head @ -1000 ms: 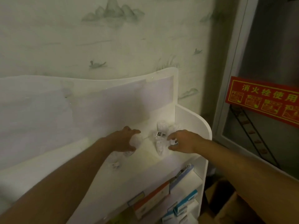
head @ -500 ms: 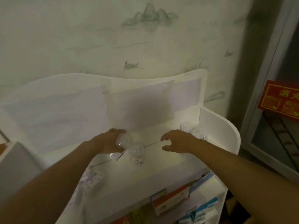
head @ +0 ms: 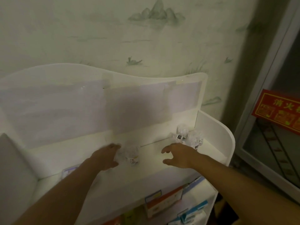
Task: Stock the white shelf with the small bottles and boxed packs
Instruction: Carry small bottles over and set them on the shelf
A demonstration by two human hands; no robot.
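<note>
Since a second ago the right hand (head: 177, 155) has let go of the little bottle it was pinching and pulled back off the cluster, so now it hovers over the top deck of the white shelf (head: 215, 127) with fingers spread and loose, holding nothing. Those small clear bottles (head: 189, 138) sit bunched in the back right corner, just beside the side panel; they look to be standing with their long axes up, labels facing out, though it's washed out by glare so I wouldn't swear to it. Left hand (head: 108, 155) is curled round one blurry clear bottle (head: 119, 155) near the middle of the deck, and another labelled bottle (head: 132, 155) stands upright right against it, label band at the bottom, cap end up. Down by the left forearm a small boxed pack (head: 69, 171) lies flat at the front of the deck, half hidden by the arm. Lower tier has boxed packs on edge: an orange-and-white box (head: 164, 202) and blue-and-white boxes (head: 193, 213), faces toward the front. Red sign (head: 279, 109) hangs on the cabinet door off to the right.
</note>
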